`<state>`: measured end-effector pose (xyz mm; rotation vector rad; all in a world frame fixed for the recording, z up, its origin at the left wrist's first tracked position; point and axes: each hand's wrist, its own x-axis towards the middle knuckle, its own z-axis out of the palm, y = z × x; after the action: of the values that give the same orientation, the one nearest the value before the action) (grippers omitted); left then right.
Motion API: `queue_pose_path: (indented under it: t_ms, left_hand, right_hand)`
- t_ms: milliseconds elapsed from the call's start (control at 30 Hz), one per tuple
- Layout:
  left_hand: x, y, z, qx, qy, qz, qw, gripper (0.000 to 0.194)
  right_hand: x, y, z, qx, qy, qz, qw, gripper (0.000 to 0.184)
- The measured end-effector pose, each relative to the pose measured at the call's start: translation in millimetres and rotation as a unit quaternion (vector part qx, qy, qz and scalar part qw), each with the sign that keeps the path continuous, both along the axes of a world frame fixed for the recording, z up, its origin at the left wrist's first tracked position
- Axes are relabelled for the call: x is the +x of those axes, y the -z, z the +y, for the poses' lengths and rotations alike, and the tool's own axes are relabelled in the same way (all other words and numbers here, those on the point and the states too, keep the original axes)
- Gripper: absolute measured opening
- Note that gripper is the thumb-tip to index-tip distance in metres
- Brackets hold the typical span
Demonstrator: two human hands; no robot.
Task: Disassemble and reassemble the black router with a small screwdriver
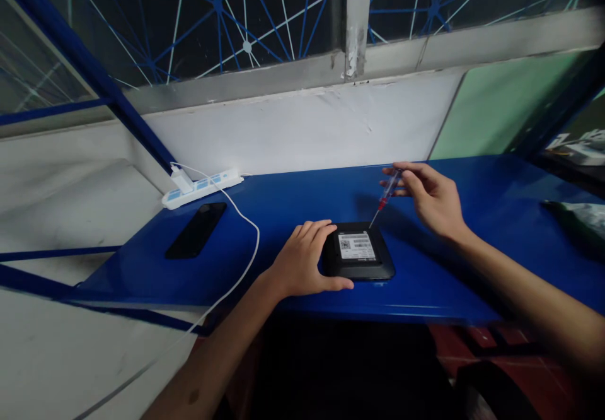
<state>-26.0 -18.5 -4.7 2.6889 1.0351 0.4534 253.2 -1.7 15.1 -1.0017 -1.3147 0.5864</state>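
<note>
The blue table (293, 199) leaves open room right of the right hand (428, 196), its near edge running close by the thumb of the left hand (305, 259). That left hand clasps the black device (359, 248) by its left side; the right pinches a screwdriver (389, 186), tip down at the device's far-right corner.

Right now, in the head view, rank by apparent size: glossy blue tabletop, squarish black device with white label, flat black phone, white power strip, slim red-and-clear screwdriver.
1. Tabletop
2. Device
3. Phone and power strip: too alike to rank
4. Screwdriver, partly hidden by right hand
</note>
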Motion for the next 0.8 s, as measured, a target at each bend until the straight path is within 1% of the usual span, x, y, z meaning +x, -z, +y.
queue_pose_path:
  t_ms: [100, 200, 300, 400, 467, 600, 667, 733, 800]
  left_hand:
    - [0.1, -1.6, 0.1, -0.018, 0.004, 0.011, 1.0, 0.109]
    - [0.8, -2.4, 0.3, -0.02, 0.002, 0.018, 1.0, 0.108]
    - [1.4, -2.5, 0.2, -0.015, 0.004, 0.014, 1.0, 0.103]
    - [1.2, -2.6, -0.6, -0.012, 0.004, 0.008, 1.0, 0.101]
    - [1.0, -2.4, -1.0, -0.012, 0.003, 0.007, 1.0, 0.1]
    - [0.5, -1.5, -1.0, -0.011, 0.002, 0.005, 1.0, 0.1]
    - [0.4, -1.2, -0.6, -0.011, 0.001, 0.005, 1.0, 0.1]
    - [0.3, -1.0, -0.1, -0.011, 0.001, 0.007, 1.0, 0.101]
    - [0.4, -1.0, 0.3, -0.009, 0.0, 0.009, 1.0, 0.101]
  right_hand:
    - [-1.4, 0.1, 0.5, 0.016, 0.003, 0.015, 1.0, 0.026]
    - [-1.9, 0.8, 1.7, 0.017, 0.002, 0.013, 1.0, 0.029]
    - [-0.6, 2.8, 3.6, 0.035, 0.025, -0.023, 0.999, 0.032]
    - [0.7, 4.4, 4.5, 0.046, 0.05, -0.066, 0.995, 0.026]
    - [0.3, 4.5, 3.7, 0.032, 0.042, -0.056, 0.997, 0.025]
    - [-2.9, 3.3, 0.8, -0.007, -0.009, 0.02, 1.0, 0.031]
    - [-3.9, 3.3, 0.4, -0.011, -0.02, 0.033, 0.999, 0.034]
    - [-3.7, 3.7, 1.1, -0.002, -0.009, 0.016, 1.0, 0.038]
    - [-2.6, 4.4, 2.4, 0.019, 0.019, -0.023, 0.999, 0.039]
